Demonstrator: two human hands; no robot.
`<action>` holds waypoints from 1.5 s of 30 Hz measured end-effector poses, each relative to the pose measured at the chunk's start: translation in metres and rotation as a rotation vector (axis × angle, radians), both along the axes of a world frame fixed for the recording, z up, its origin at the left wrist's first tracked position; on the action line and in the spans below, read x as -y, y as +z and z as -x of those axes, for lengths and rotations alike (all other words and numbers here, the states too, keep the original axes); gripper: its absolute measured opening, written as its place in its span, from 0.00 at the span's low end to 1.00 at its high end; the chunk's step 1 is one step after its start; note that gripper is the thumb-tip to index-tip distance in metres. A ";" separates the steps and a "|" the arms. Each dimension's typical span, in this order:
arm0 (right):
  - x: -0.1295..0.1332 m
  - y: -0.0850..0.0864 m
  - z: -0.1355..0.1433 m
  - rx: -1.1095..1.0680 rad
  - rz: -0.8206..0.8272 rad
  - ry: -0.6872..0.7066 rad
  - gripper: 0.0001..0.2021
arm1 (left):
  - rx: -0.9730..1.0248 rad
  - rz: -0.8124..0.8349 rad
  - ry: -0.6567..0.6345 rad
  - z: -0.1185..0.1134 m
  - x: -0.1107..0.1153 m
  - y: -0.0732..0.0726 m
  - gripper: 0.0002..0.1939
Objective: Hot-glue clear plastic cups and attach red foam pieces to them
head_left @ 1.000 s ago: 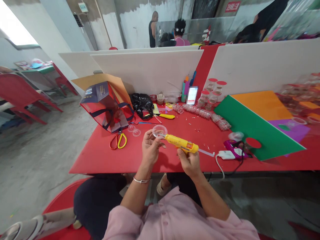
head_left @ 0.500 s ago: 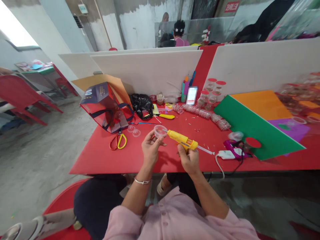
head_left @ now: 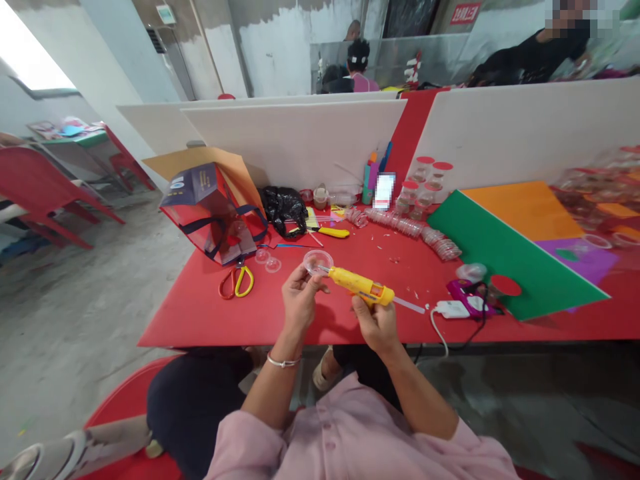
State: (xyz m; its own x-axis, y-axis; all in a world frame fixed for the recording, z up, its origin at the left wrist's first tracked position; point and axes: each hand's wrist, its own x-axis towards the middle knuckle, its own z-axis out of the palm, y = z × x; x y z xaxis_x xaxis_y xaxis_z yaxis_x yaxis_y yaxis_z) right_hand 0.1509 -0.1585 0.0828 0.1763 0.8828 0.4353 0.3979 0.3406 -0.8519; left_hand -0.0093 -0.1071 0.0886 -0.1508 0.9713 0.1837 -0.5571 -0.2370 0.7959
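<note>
A small clear round plastic cup (head_left: 317,260) is held in the fingers of my left hand (head_left: 300,297), with its opening turned up. My right hand (head_left: 375,320) grips a yellow glue gun (head_left: 361,285), whose metal nozzle points left into the cup. Whether the nozzle touches the plastic cannot be made out. A clear glue stick (head_left: 410,305) sticks out of the gun's rear. Scissors (head_left: 236,282) with one red and one yellow handle lie to the left, near two clear plastic domes (head_left: 273,265).
On the red table (head_left: 185,320) stand a red and blue bag (head_left: 200,213), a black plastic bag (head_left: 284,210) and a phone (head_left: 383,192). A yellow cutter (head_left: 333,233), stacked clear cups (head_left: 407,225), a white plug (head_left: 453,309) and a green board (head_left: 510,253) lie further round.
The cup has moved slightly left and tilted, and the glue gun has shifted left with its nozzle further into the cup. In the background, a person in black has leaned differently.
</note>
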 end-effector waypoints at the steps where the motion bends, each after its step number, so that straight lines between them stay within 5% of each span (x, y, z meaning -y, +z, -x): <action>1: -0.001 -0.001 -0.002 -0.015 0.012 -0.007 0.18 | 0.008 -0.002 -0.020 0.000 0.000 0.000 0.24; 24: -0.001 -0.003 -0.010 -0.017 0.026 0.033 0.17 | 0.190 0.071 -0.319 0.012 -0.003 -0.003 0.22; 36: -0.003 -0.001 -0.008 -0.033 0.023 0.016 0.16 | 0.185 0.140 -0.296 0.005 -0.007 0.006 0.26; 45: -0.004 -0.008 -0.009 -0.058 0.065 0.070 0.17 | 0.075 0.084 -0.145 -0.001 -0.010 0.000 0.24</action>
State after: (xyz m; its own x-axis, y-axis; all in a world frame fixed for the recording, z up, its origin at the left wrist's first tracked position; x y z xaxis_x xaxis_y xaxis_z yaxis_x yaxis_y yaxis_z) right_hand 0.1600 -0.1549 0.0751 0.1366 0.9198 0.3679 0.3247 0.3093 -0.8938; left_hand -0.0084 -0.0975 0.0889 -0.0182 0.9954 0.0942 -0.6390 -0.0840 0.7646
